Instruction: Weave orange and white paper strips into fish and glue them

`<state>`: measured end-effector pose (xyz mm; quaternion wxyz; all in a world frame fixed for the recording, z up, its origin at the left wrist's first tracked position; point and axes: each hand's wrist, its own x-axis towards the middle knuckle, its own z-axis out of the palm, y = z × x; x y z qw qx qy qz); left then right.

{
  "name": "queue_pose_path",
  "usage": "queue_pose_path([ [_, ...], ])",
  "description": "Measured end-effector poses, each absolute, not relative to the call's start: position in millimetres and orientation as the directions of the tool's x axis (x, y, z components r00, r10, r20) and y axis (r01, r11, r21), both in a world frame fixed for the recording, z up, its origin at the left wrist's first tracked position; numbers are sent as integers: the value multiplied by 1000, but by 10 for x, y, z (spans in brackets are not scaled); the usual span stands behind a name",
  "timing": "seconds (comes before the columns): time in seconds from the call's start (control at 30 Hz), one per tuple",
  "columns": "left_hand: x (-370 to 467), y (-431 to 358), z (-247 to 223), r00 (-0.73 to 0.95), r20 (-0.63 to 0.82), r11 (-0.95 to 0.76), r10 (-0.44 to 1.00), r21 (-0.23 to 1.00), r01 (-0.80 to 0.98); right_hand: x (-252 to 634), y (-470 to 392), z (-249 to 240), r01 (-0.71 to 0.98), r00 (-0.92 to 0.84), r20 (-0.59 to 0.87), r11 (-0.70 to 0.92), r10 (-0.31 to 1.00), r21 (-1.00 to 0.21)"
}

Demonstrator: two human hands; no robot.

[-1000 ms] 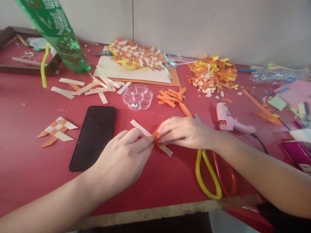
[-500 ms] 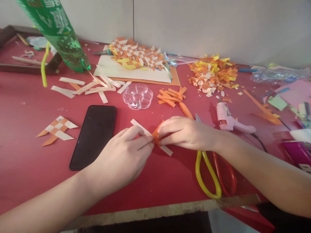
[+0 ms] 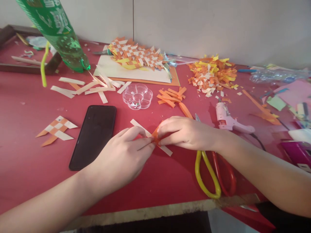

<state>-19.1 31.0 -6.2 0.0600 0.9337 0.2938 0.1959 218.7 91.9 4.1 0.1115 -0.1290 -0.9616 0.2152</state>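
Both hands meet over the red table, pinching an orange paper strip (image 3: 155, 134) that crosses a white paper strip (image 3: 140, 127). My left hand (image 3: 126, 150) is closed, its fingertips on the left edge of the orange strip. From the right, my right hand (image 3: 181, 133) grips the same strip between thumb and fingers. The white strip sticks out at upper left and lower right of the fingers; its middle is hidden. A woven orange-and-white paper fish (image 3: 57, 127) lies at the left. Below my right wrist are scissors (image 3: 207, 174) with yellow and red handles.
A black phone (image 3: 93, 137) lies beside my left hand. Behind are white strips (image 3: 103, 96), a clear flower-shaped tray (image 3: 137, 96), orange strips (image 3: 170, 97), a pile of woven fish (image 3: 136, 53) and paper scraps (image 3: 213, 74). A pink glue gun (image 3: 224, 118) lies right; a green bottle (image 3: 58, 35) stands left.
Hardly anything differs. My left fingertips have shifted slightly to the right against the orange strip, while my right hand stays in place.
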Motion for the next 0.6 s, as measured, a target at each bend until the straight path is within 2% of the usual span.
queue_pose_path([
  [0.6, -187, 288, -79, 771, 293, -825, 565, 192, 531, 2168, 900, 68, 230, -943, 120, 868, 311, -440],
])
